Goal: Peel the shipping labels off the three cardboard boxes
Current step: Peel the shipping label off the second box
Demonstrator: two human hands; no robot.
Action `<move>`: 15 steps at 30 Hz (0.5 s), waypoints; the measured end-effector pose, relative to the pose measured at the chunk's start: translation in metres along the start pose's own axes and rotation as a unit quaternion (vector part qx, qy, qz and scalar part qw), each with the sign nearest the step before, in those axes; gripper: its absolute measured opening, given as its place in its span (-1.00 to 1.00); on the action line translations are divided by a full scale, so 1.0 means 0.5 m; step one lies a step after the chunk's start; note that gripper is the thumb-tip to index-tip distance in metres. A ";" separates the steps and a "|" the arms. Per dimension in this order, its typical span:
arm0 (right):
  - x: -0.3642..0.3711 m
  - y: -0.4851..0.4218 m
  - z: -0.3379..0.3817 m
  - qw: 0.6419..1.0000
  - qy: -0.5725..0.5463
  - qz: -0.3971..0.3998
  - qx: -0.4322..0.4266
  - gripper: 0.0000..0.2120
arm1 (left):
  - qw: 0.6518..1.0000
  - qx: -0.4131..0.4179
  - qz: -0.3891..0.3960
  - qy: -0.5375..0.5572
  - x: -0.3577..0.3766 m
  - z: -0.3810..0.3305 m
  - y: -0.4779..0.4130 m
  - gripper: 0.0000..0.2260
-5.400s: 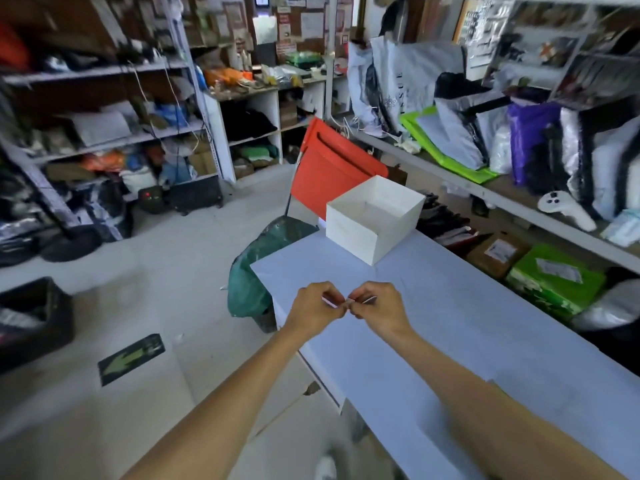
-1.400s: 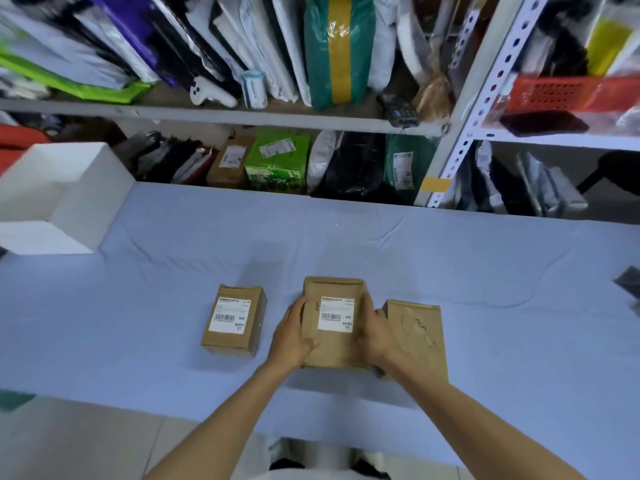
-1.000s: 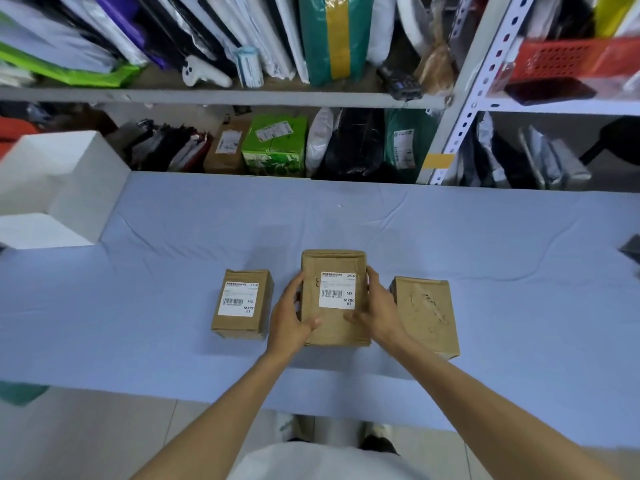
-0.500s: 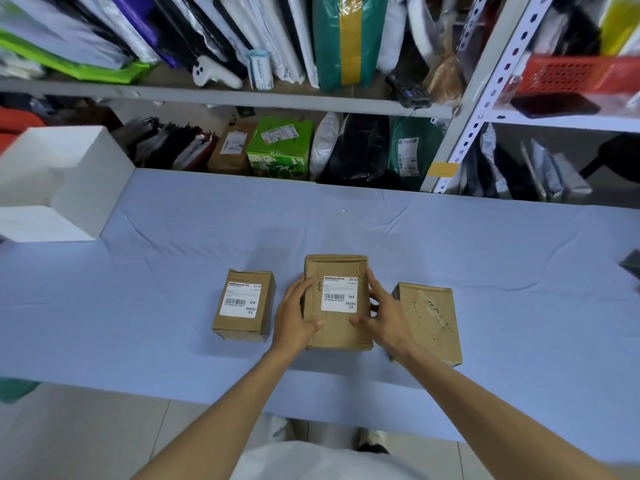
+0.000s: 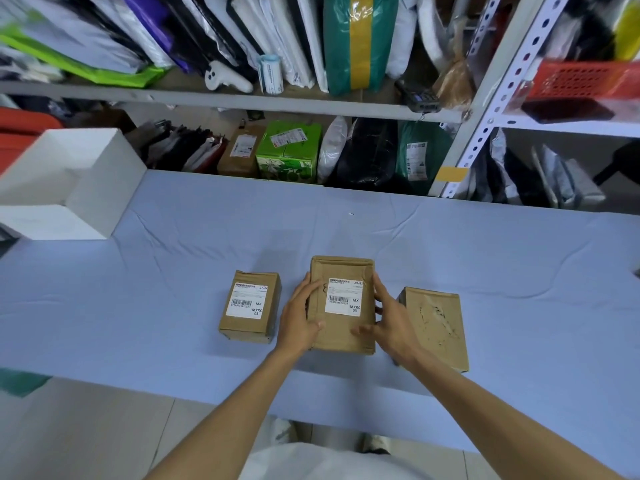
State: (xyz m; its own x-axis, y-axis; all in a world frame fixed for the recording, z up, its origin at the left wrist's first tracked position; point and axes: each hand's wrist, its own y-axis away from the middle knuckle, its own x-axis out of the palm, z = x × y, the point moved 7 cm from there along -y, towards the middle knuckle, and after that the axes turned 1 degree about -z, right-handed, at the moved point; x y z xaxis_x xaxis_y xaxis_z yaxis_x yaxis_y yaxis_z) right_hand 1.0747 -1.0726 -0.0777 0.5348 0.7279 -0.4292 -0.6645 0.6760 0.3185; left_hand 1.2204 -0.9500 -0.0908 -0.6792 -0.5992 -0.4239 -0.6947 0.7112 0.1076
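Note:
Three brown cardboard boxes stand in a row on the blue-covered table (image 5: 156, 289). The left box (image 5: 242, 330) carries a white shipping label (image 5: 246, 301). The middle box (image 5: 343, 268) also has a white label (image 5: 344, 296) on top. The right box (image 5: 434, 323) shows no label, only a torn, scuffed patch. My left hand (image 5: 298, 318) grips the middle box's left side, thumb on its top. My right hand (image 5: 393, 322) grips its right side, thumb lying across the top near the front edge.
A white open box (image 5: 104, 181) stands at the table's far left. Behind the table, metal shelves (image 5: 277, 103) hold mailer bags, a green carton (image 5: 289, 150) and other parcels. The table's front edge runs just below my forearms.
Earlier both hands pinched a small white piece near the white box. The view has since swung to the three boxes, and both hands hold the middle box, barely shifting over the last second.

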 end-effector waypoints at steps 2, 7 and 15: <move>0.001 -0.001 -0.002 1.000 -0.016 0.003 0.000 0.11 | 1.000 -0.005 0.002 -0.004 -0.001 0.002 -0.001 -0.19; 0.002 -0.004 -0.002 0.999 -0.045 0.018 -0.005 0.07 | 1.000 -0.020 -0.001 -0.009 0.000 0.008 0.001 -0.21; -0.010 -0.015 0.002 0.999 -0.037 -0.002 0.000 0.04 | 0.999 -0.032 -0.002 0.038 0.000 0.017 -0.012 -0.15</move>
State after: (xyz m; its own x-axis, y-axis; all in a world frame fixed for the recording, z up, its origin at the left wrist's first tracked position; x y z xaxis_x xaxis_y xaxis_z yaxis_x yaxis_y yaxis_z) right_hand 1.0776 -1.0814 -0.0773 0.5745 0.7314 -0.3676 -0.6623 0.6792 0.3163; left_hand 1.2264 -0.9511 -0.0989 -0.6904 -0.6305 -0.3546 -0.7098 0.6849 0.1642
